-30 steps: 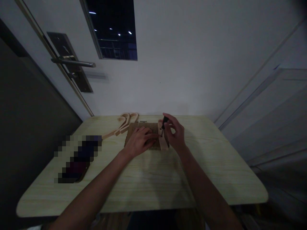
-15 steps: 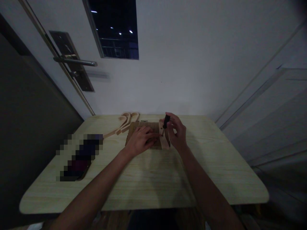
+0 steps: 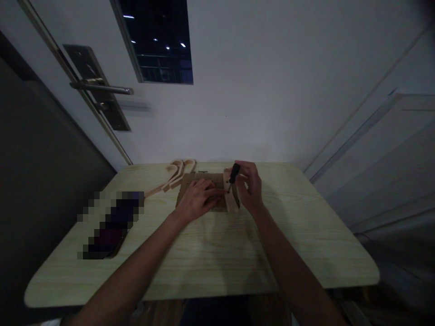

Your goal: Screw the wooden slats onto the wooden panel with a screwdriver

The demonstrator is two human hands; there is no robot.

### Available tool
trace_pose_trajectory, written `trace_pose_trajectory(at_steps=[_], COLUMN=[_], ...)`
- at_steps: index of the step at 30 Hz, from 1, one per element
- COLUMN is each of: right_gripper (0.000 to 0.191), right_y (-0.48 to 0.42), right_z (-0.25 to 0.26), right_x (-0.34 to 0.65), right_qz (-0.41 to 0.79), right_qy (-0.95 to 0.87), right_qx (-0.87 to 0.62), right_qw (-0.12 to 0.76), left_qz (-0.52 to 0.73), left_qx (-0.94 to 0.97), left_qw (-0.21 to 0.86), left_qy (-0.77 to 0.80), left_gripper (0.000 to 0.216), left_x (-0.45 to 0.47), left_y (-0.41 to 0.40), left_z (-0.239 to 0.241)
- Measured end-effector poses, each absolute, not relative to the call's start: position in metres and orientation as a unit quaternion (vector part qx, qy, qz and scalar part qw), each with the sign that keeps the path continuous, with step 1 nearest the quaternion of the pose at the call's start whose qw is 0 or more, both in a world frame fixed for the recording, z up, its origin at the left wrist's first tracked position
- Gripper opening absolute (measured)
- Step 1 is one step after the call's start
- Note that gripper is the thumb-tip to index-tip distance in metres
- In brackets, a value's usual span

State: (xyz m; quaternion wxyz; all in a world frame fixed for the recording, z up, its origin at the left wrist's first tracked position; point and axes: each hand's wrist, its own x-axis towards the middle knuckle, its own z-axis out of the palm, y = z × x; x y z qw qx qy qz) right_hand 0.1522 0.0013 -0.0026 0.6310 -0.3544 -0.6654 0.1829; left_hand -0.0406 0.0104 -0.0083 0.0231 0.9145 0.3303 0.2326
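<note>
My left hand lies flat on a brown perforated wooden board at the far middle of the table, its fingertips reaching toward the board's right edge. My right hand is closed around a small screwdriver with a black handle, held nearly upright. Its tip points down at a pale wooden strip standing against the board's right side, close to my left fingertips.
Curved pale wooden pieces lie behind the board on the left. A blurred-out dark object rests on the light wooden table at the left. A door with a metal lever handle stands to the left, a white wall behind.
My right hand has turned slightly on the screwdriver, whose handle now stands more upright. My left hand stays on the board. The view shifted a little.
</note>
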Motion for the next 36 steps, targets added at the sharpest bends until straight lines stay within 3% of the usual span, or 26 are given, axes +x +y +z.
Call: trace_pose_trajectory(at_steps=[10,19,28,36], right_gripper=[0.031,0.028,0.029,0.025], right_y=[0.0051,0.0003,0.0053,0.0003], right_z=[-0.0034,0.0004,-0.0044,-0.0038], right_x=[0.1520,0.1510,0.1482,0.1487], right_qz=[0.089,0.182,0.077,0.147], right_qy=[-0.680,-0.669,-0.651,-0.651], right_qx=[-0.385,-0.361,-0.397,-0.366], right_qw=[0.618,0.624,0.643,0.648], left_qz=[0.236,0.239,0.241,0.241], left_qx=[0.914,0.912,0.914,0.913], left_qw=[0.026,0.027,0.022,0.023], left_qy=[0.330,0.332,0.325,0.329], left_gripper=[0.028,0.029,0.029,0.027], left_x=[-0.0405,-0.0406,-0.0411,-0.0405], left_y=[0.0109,0.0103,0.0114,0.0102], left_z=[-0.0089,-0.0081,-0.0098,-0.0085])
